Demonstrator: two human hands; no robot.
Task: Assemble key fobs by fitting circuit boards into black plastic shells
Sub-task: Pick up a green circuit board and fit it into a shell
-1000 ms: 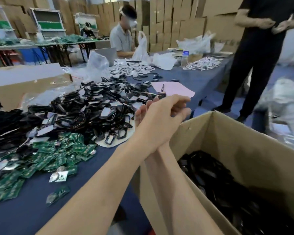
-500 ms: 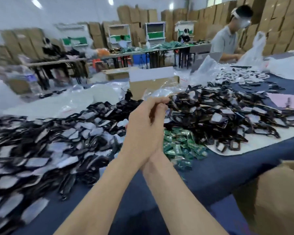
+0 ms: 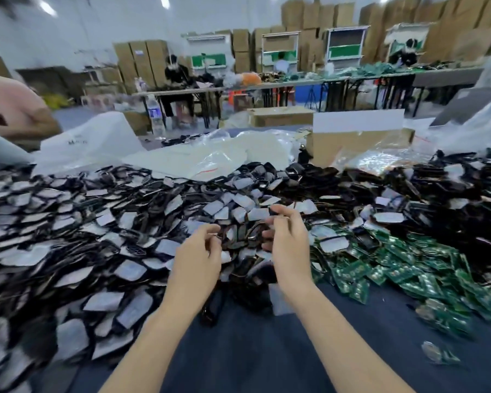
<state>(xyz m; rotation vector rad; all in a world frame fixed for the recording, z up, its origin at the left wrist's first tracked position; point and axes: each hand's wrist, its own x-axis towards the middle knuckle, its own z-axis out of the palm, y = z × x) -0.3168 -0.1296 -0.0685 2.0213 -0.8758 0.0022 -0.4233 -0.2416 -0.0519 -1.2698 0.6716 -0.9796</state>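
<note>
Now left hand (image 3: 197, 259) and right hand (image 3: 289, 248) hover apart over heap of black plastic key-fob shells (image 3: 97, 222), fingers curled; grip on anything, cannot tell; green circuit boards (image 3: 403, 268) piled just right of them.

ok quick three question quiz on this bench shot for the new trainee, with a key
1. True or false: the green circuit boards lie to the left of the left hand.
2. What is the right hand over? A. black shells B. a bowl of screws C. a toolbox
3. Fill in: the table cover is dark ____.

Key: 1 false, the boards lie on the right side, beyond the right hand. 2 A. 3 blue.
</note>
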